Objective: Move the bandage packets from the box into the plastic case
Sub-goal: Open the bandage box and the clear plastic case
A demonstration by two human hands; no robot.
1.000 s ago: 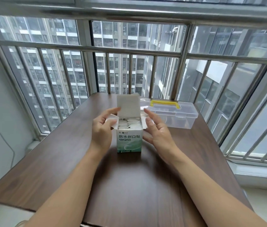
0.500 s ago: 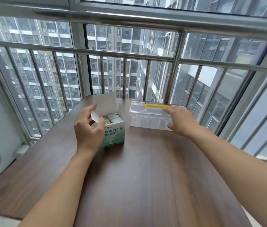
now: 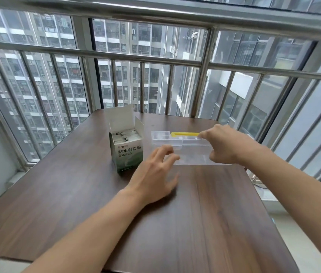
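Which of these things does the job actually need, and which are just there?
For the job:
- box, flaps open
- bandage packets inside it
- plastic case with yellow handle
- left hand and right hand, at the case

Just there:
- wooden table
- window railing
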